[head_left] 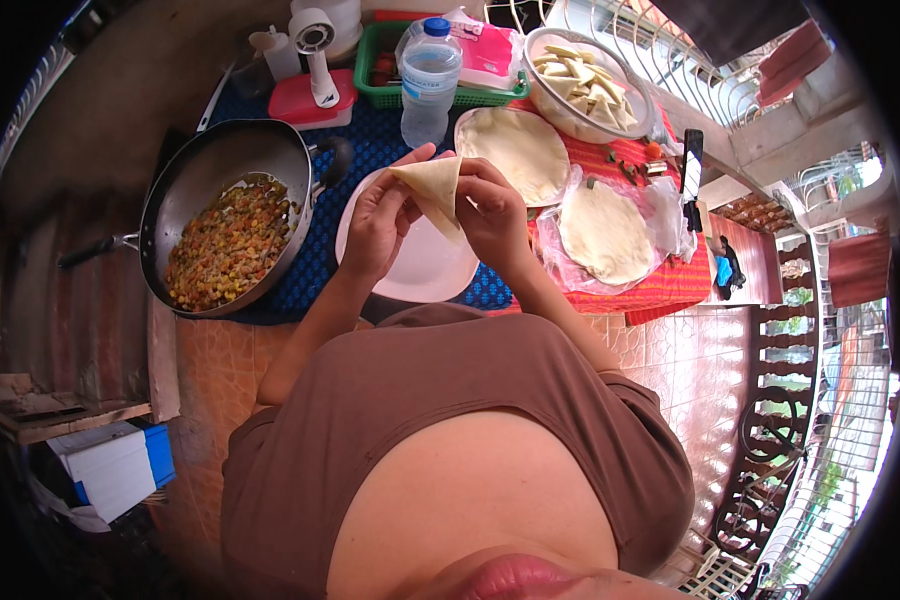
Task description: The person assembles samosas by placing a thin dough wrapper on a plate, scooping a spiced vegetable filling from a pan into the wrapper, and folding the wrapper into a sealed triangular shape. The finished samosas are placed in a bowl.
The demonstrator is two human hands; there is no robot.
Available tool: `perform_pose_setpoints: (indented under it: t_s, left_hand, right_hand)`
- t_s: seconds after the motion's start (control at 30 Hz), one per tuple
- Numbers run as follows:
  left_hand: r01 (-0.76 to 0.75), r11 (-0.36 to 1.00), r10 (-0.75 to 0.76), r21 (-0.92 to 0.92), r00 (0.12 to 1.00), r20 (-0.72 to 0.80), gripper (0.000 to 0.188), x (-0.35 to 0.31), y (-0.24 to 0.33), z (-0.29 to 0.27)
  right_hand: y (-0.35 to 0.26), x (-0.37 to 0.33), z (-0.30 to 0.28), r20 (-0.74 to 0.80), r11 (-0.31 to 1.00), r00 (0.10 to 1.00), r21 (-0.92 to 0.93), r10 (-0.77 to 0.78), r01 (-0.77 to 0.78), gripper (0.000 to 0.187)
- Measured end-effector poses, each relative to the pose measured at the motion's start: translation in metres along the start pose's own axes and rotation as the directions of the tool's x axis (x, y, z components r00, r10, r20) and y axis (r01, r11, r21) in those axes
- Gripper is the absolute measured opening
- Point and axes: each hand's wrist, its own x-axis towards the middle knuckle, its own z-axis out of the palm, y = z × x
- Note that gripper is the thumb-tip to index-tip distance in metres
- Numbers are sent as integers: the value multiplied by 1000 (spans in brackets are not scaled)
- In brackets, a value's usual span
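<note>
A pale dough wrapper (434, 194), folded into a cone that narrows downward, is held up over a white plate (425, 272). My left hand (376, 222) grips its left side between thumb and fingers. On the other side, the fingers of my right hand (494, 212) pinch the wrapper's edge. Whether anything lies inside the cone cannot be seen. Left of the plate stands a deep pan (198, 165) with a cooked, diced vegetable filling (232, 245). Round flat dough sheets (610, 232) lie to the right, with another pale round stack (513, 150) behind the hands.
A clear bowl (640, 108) of folded dough triangles (582, 82) stands at the back right. Behind the plate are a water bottle (430, 95), a green basket (378, 45) and a red-lidded container (295, 100). The pan's handle (95, 250) juts left; a knife (692, 165) lies far right.
</note>
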Motion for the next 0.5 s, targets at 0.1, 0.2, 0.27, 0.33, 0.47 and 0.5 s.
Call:
perform_pose_setpoints:
  t_s: [0.1, 0.2, 0.27, 0.33, 0.47, 0.5]
  left_hand:
    - [7, 1000, -7, -23, 1000, -5, 45, -6, 10, 2]
    - [-13, 999, 12, -45, 1000, -22, 47, -15, 16, 3]
    - [-32, 996, 30, -81, 999, -22, 47, -20, 19, 1]
    - [-18, 991, 11, -135, 998, -57, 47, -25, 25, -1]
    - [-11, 946, 1, -324, 1000, -31, 46, -37, 36, -6]
    - [-20, 961, 4, -274, 998, -61, 46, -40, 39, -6]
  right_hand:
    - [-3, -2, 11, -38, 963, 980, -196, -194, 183, 18]
    - [-5, -4, 25, -63, 918, 956, -301, -288, 257, 19]
    - [-5, -6, 33, -63, 889, 943, -357, -328, 286, 17]
    - [-5, -7, 40, -54, 861, 925, -390, -376, 327, 15]
    - [-12, -6, 55, -9, 805, 891, -434, -453, 405, 15]
    - [-15, -5, 58, 5, 790, 886, -449, -465, 417, 16]
